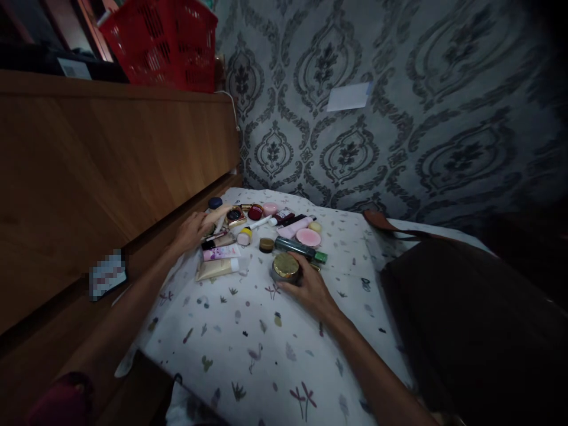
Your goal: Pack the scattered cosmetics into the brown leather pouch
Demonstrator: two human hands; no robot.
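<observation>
Right grip: your fingers close round the side of a gold-lidded jar; lifted or resting, you cannot tell. Handling: hold the jar level, press on its wall rather than the lid, and leave your knuckles room from the neighbours.

Just beyond the right grip: one green-capped bottle, lying flat and liable to roll if nudged; one small brown pot; past the bottle, one pink disc.

Left of the jar: one beige tube, white cap toward you-held jar.

Farther left: your left grip, beside a pale beige item; whether gripped, you cannot tell. Move it gently; small pieces crowd there.

Underneath: printed cloth.

Well right: dark bag.
</observation>
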